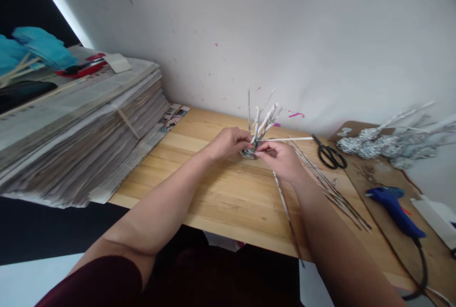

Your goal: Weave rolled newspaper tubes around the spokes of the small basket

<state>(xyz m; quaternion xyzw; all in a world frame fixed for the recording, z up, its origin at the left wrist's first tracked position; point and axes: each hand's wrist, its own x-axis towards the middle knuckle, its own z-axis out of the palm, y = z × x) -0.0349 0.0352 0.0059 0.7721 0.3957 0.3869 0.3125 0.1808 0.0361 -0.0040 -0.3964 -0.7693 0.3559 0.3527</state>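
A small basket woven from rolled newspaper stands on the wooden table, with several pale paper rods sticking up out of it. My left hand grips the basket's left side, its fingertips closed at the rim. From the right, my right hand pinches the basket's wall close to the left fingers. One long paper strand runs from under the right hand toward the table's front edge. The fingers cover part of the weave.
Loose paper rods and black scissors lie right of my hands. Farther right are a blue glue gun on a brown board and woven newspaper pieces. A tall newspaper stack stands at left. The wall is close behind.
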